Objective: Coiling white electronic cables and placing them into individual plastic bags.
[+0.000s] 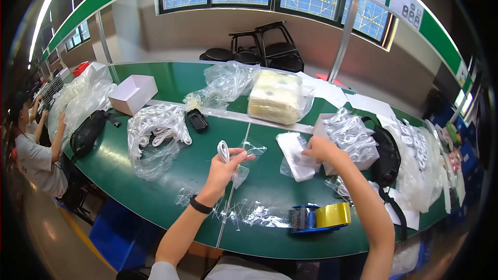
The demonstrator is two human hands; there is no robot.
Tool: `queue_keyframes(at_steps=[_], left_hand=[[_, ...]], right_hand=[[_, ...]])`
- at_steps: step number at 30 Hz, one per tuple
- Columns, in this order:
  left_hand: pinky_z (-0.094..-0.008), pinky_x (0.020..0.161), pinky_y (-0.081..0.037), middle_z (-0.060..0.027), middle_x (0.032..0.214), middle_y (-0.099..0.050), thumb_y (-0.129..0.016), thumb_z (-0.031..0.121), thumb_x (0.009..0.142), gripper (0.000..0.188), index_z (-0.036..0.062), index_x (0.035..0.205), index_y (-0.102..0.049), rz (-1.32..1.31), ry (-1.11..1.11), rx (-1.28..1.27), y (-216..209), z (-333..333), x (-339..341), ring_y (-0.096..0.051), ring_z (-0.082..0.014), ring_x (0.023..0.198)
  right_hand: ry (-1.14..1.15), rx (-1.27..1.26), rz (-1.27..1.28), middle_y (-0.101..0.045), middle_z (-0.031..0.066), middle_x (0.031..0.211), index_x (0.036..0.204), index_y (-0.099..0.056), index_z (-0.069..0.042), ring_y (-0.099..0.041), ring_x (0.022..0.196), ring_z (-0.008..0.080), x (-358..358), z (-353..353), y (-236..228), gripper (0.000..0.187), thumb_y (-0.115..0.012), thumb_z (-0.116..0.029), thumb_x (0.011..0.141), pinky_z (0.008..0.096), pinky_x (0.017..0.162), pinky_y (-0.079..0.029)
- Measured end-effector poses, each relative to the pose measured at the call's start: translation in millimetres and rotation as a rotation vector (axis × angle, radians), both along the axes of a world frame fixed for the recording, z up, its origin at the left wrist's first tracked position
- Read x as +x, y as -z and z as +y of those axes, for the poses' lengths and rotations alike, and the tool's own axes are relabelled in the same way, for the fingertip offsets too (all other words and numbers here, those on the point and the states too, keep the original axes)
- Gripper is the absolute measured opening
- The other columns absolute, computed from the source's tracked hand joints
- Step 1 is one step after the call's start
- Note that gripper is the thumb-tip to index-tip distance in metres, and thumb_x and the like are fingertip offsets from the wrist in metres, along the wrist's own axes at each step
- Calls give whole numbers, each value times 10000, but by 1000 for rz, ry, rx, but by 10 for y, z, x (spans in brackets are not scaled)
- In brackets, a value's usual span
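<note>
My left hand (224, 170) is closed around a small coiled white cable (223, 151), which stands up above the thumb side. A clear plastic bag (252, 149) sticks out past its fingertips, and more clear film hangs below them. To the right, my right hand (322, 149) has its fingers pressed together at the right edge of a stack of flat white packets (294, 154). Whether it pinches one of them is hidden. Just behind that hand stands a white box (363, 163) heaped with coiled white cables (345, 132).
Near me lies a blue tape dispenser (303, 219) with yellow tape (333, 214). A cable pile (155, 124), a black case (197, 120) and an open white box (136, 93) lie left. A bagged cream stack (277, 96) stands behind. Another person (39, 150) works far left.
</note>
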State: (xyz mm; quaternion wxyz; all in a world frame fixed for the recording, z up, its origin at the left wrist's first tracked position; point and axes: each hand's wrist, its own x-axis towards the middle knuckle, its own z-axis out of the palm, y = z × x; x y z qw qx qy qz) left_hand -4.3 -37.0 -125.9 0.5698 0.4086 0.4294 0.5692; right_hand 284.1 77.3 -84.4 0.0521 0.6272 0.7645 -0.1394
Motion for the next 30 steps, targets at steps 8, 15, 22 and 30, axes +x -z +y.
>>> queue_keyframes(at_steps=[8, 15, 22, 30], left_hand=[[-175, 493, -329, -55, 952, -740, -674, 169, 924, 169, 7, 966, -702, 39, -156, 128, -9, 10, -49, -427, 12, 564], [-174, 524, -401, -20, 850, -729, -674, 188, 933, 200, 2, 953, -747, 194, -242, 263, -63, -10, -118, -506, 14, 595], [-246, 696, -503, -53, 841, -729, -680, 169, 920, 227, -51, 968, -706, 242, -194, 342, 164, 166, -84, -642, -82, 764], [-343, 629, -488, -142, 767, -686, -674, 114, 855, 138, 38, 963, -716, 481, -379, 358, 354, 218, -269, -645, -218, 666]], right_hand=[[-90, 315, 535, -693, 156, 862, 894, -713, 14, -635, 719, 277, -712, -385, -282, 393, -674, -377, 877, 380, 649, -490], [-339, 187, 925, -675, 86, 788, 878, -703, 36, -588, 740, 149, -1236, -396, -185, 249, -685, -211, 846, 302, 681, -480], [-427, 396, 819, -602, 109, 813, 845, -673, 19, -611, 775, 227, -1307, -387, -363, 147, -710, -117, 804, 323, 729, -485], [-777, 592, 672, -606, 120, 988, 933, -670, -55, -569, 1013, 313, -1755, -554, -432, 261, -753, -255, 787, 412, 905, -430]])
